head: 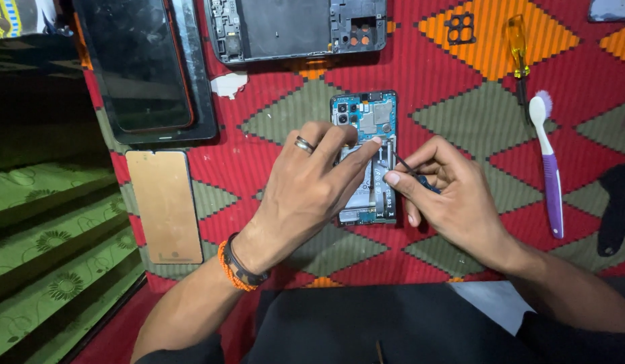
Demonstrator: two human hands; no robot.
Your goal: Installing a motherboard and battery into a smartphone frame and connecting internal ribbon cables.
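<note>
An opened phone [365, 118] lies face down on the patterned cloth, its blue circuit board and battery exposed. My left hand [305, 189], with a ring and beaded wrist bands, rests on the phone, its index finger pressing near the phone's right edge. My right hand [454, 199] grips a thin dark tool [408, 166] whose tip touches the phone's right side. Much of the lower phone is hidden under my left hand.
A dark phone frame [295, 27] lies at the top. Left of it are black screen panels [147, 67] and a tan panel [164, 205]. A yellow screwdriver [518, 47], a white-purple toothbrush [548, 168] and a black object [615, 209] lie at right.
</note>
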